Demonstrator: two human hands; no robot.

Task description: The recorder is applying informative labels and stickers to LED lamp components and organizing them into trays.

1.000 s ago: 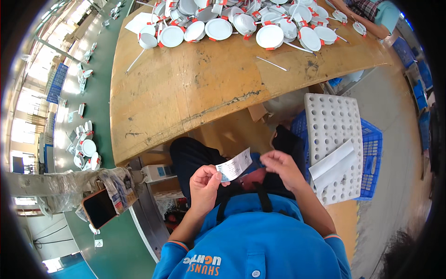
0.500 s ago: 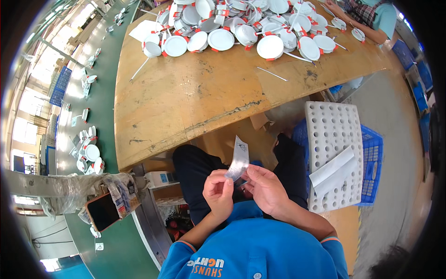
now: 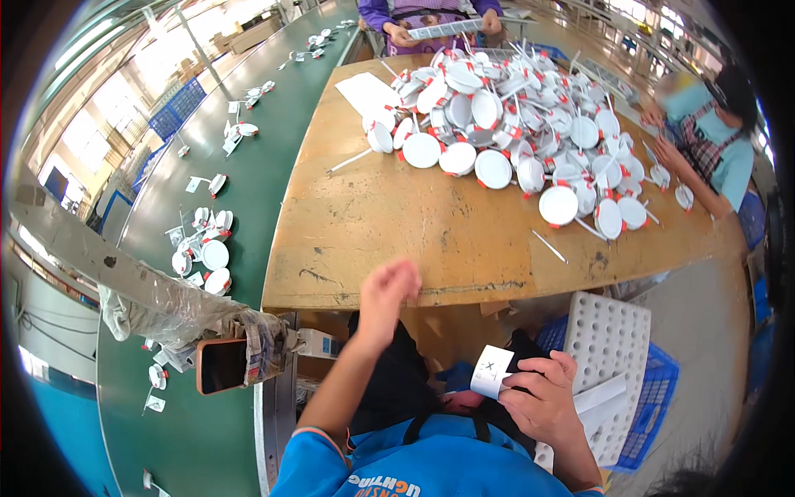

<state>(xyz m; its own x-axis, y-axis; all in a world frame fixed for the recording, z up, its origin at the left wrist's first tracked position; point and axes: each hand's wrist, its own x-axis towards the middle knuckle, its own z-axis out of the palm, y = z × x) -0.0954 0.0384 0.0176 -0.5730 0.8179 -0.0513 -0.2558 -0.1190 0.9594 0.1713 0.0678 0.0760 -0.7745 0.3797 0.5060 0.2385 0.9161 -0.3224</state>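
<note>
A small white printed label [image 3: 490,373], slightly curled, is held between the fingers and thumb of my right hand [image 3: 540,398] above my lap. My left hand [image 3: 387,300] is raised over the near edge of the wooden table [image 3: 356,232], apart from the label. Its fingers look bent but are smeared by motion, so whether anything is in them does not show. Beyond it on the table lies a big heap of round white downlights [image 3: 494,168] with red clips and white leads.
To the left runs a green conveyor belt [image 3: 248,199] carrying more downlights. A phone [image 3: 222,365] hangs on a wrapped bar. At right, a perforated white foam board [image 3: 609,331] leans on a blue crate [image 3: 654,389]. Co-workers' hands [image 3: 403,35] are at the far side.
My hands have parted. The left one has moved forward to the table edge; the right one has shifted right with the label. The view has tilted up, showing more of the heap.
</note>
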